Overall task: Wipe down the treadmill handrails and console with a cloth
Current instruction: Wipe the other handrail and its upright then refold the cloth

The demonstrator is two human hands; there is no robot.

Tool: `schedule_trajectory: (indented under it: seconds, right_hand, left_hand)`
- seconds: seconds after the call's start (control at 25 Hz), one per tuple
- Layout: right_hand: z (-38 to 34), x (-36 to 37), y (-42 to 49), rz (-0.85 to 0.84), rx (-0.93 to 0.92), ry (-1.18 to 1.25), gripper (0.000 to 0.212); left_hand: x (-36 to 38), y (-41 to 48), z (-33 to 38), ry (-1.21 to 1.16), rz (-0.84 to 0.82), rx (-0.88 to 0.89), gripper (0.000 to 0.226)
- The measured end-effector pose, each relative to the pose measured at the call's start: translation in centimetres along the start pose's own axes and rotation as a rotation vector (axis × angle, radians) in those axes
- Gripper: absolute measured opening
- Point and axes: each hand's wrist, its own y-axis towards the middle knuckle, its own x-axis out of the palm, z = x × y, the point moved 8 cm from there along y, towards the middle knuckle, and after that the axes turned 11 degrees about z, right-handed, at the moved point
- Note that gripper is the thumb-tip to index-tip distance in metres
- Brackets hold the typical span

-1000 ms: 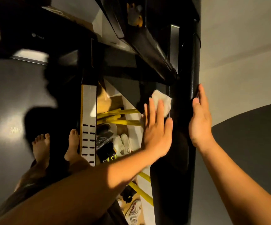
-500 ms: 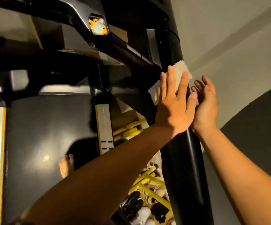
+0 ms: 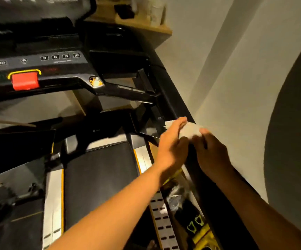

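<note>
On the black handrail (image 3: 170, 98) at right, my left hand (image 3: 173, 143) lies with fingers stretched over the pale cloth (image 3: 189, 131). My right hand (image 3: 212, 153) curls its grip round the cloth's right edge. Far left sits the console (image 3: 59, 58) with its red tab (image 3: 25, 81).

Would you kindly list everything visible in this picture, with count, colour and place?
cloth: one, whitish, on the right handrail between both hands
right handrail: one, black, along the wall side
console: one, black, upper left
button: one, red, on the console's front edge
belt: one, black, lower centre
side rails: two, silver with yellow edging, either side of the belt
shelf: one, wooden, top centre
left hand: one, fingers straight over the cloth
right hand: one, thumb on the cloth; grip blurred
</note>
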Motion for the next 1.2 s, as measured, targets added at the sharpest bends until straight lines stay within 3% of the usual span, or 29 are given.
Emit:
schedule_trajectory:
  seconds: [0.08,0.16,0.28,0.44,0.6,0.68,0.8,0.96,1.04,1.2]
  right_hand:
    - [-0.9,2.7,-0.5,0.018,-0.112,-0.264,0.067]
    - [-2.7,4.4,1.2,0.100,-0.226,-0.432,0.074]
    - [-4.7,6.8,5.6,-0.004,-0.144,-0.535,0.078]
    - [-10.9,9.0,12.0,-0.041,-0.257,-0.474,0.068]
    - [-18.0,6.9,15.3,-0.141,-0.451,-0.141,0.045]
    - [-22.2,6.4,13.8,-0.199,-0.596,0.045,0.043]
    - [-25.0,11.0,11.0,-0.396,-0.711,-0.020,0.049]
    - [-25.5,14.7,10.1,-0.606,-0.515,-0.310,0.068]
    - [-27.1,15.7,9.3,-0.618,-0.584,-0.499,0.055]
    - [-28.6,19.3,9.4,-0.675,-0.676,-0.602,0.037]
  left_hand:
    - [-2.2,1.3,-0.6,0.176,0.011,0.005,0.053]
    - [-2.9,2.0,-1.0,0.384,-0.095,0.010,0.049]
    - [-3.1,3.2,-0.8,0.439,-0.188,0.059,0.053]
    - [-7.0,6.4,-0.8,0.441,-0.107,0.040,0.056]
    - [-14.9,8.4,-0.7,0.513,0.092,0.033,0.047]
    - [-18.7,9.1,-0.5,0.434,0.206,0.013,0.041]
    - [-21.8,9.8,-3.2,0.208,0.350,-0.195,0.029]
    - [-21.7,9.9,-6.4,-0.211,0.339,-0.450,0.022]
    - [-21.3,10.0,-6.2,-0.156,0.283,-0.389,0.025]
    - [-21.2,9.8,-7.4,-0.098,0.272,-0.388,0.028]
